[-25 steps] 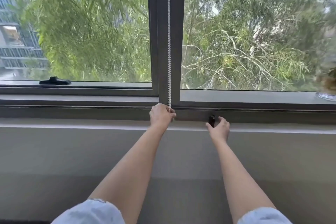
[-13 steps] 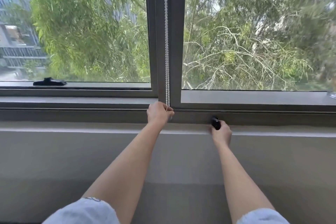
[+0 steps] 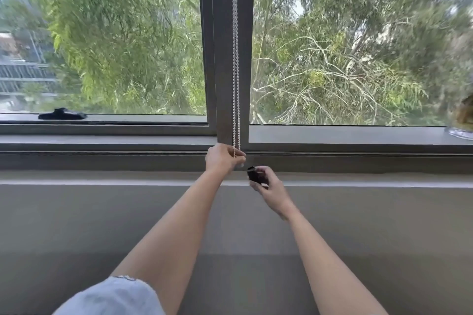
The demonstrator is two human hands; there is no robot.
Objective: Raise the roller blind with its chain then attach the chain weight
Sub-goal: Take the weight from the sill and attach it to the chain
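Nearest the camera, a pale blue frayed sleeve [image 3: 112, 296] covers the left upper arm, and both bare forearms reach forward over a plain grey wall panel [image 3: 76, 225].

The right hand [image 3: 271, 188] is held in front of the sill ledge [image 3: 371, 179], fingers curled around a small black chain weight [image 3: 256, 176], which sticks out above the thumb and fingertips. No writing or brand can be made out on the weight; it is too small and dark to tell.

Just to its left and slightly higher, the left hand [image 3: 222, 157] is closed in a fist on the bottom of the white bead chain [image 3: 236, 59]. The weight and the chain's lower end are near each other but apart.

The chain runs as two strands straight up the dark grey window mullion [image 3: 222, 46] and out of the top of the view; the roller blind itself cannot be seen.

Further back, a black window handle [image 3: 62, 114] lies along the bottom rail of the left pane. At the far right edge a clear glass object [image 3: 460, 133] rests on the frame ledge, only partly in view. Beyond the glass are green trees [image 3: 122, 33] and, at the far left, a building [image 3: 23, 71]. No label or lettering is readable anywhere.
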